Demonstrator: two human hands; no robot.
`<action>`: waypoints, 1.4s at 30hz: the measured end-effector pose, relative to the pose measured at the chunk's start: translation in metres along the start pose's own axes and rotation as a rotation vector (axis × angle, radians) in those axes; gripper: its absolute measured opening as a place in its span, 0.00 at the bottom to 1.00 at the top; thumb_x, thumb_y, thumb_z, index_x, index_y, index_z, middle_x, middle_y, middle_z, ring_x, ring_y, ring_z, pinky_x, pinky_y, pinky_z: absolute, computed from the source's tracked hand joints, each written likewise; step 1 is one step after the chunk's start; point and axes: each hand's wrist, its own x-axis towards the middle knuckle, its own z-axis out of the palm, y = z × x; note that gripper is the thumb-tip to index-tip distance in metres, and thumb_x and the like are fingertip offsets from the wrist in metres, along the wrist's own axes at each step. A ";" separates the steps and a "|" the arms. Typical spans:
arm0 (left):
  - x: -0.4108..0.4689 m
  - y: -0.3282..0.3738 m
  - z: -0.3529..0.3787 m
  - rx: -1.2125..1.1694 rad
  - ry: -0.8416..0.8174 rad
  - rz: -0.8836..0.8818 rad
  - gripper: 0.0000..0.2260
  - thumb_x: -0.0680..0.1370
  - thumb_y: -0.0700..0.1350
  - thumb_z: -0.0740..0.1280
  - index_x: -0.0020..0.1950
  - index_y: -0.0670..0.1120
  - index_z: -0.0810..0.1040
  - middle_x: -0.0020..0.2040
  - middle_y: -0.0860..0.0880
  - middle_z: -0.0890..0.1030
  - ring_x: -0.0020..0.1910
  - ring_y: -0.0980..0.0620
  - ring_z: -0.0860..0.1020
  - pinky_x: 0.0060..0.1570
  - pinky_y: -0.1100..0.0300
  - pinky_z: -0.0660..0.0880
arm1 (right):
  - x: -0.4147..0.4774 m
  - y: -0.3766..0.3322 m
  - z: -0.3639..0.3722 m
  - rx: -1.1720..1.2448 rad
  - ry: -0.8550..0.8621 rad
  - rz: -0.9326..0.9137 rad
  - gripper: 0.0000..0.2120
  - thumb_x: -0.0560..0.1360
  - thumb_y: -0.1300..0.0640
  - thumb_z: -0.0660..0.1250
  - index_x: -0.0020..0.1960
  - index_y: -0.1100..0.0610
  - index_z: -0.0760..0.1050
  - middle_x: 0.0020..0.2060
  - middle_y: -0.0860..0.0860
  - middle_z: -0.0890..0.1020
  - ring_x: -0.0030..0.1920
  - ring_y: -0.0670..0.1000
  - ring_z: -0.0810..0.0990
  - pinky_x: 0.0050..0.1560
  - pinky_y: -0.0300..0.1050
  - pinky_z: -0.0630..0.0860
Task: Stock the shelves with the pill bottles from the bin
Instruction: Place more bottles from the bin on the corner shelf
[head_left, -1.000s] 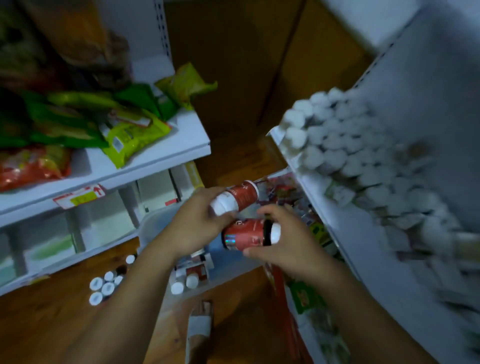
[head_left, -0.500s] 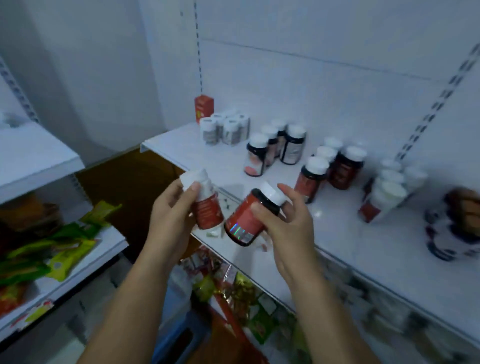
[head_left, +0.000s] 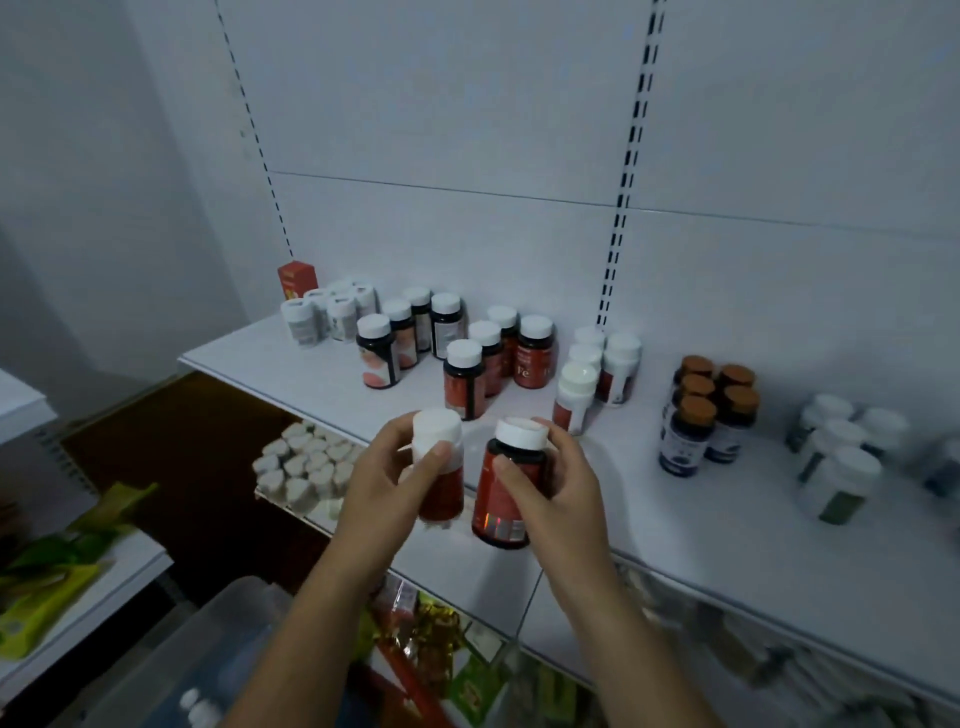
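Note:
My left hand (head_left: 384, 483) grips a white bottle with a red label (head_left: 440, 467), held upright over the front of the white shelf (head_left: 675, 525). My right hand (head_left: 558, 483) grips a dark bottle with a red label and white cap (head_left: 501, 493), also upright, just right of the first. Both bottles hover above the shelf's front edge, in front of a row of red-labelled dark bottles (head_left: 465, 379). The clear bin (head_left: 171, 670) sits low at the bottom left with a few white caps showing inside.
Groups of bottles stand along the shelf: white ones and a red box (head_left: 297, 280) at the left, brown-capped dark bottles (head_left: 709, 410), white-capped jars (head_left: 841, 457) at the right. A lower shelf holds white-capped bottles (head_left: 306, 467). Green packets (head_left: 47, 577) lie on the left rack.
Both hands have risen from the bin to the shelf with their bottles. The bottles have turned from tilted to upright and moved closer to the shelf surface.

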 end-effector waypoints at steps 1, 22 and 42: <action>0.003 -0.002 0.008 0.028 -0.015 0.013 0.15 0.81 0.52 0.73 0.67 0.54 0.80 0.62 0.53 0.84 0.61 0.52 0.83 0.60 0.50 0.81 | 0.000 -0.001 -0.006 -0.020 0.008 -0.017 0.22 0.76 0.54 0.77 0.66 0.40 0.75 0.57 0.39 0.84 0.59 0.40 0.82 0.62 0.51 0.82; 0.070 -0.047 0.143 0.008 -0.332 -0.031 0.19 0.81 0.45 0.73 0.71 0.55 0.77 0.63 0.55 0.82 0.63 0.59 0.79 0.56 0.69 0.76 | 0.019 0.010 -0.083 -0.229 0.366 -0.051 0.25 0.72 0.61 0.80 0.65 0.46 0.77 0.58 0.41 0.84 0.60 0.41 0.81 0.58 0.36 0.81; 0.052 -0.050 0.043 0.151 -0.475 0.085 0.35 0.75 0.42 0.79 0.77 0.63 0.68 0.73 0.62 0.74 0.72 0.59 0.73 0.67 0.57 0.76 | 0.026 0.020 -0.041 -0.496 0.369 -0.119 0.06 0.83 0.44 0.64 0.56 0.39 0.79 0.68 0.48 0.71 0.68 0.37 0.70 0.62 0.27 0.67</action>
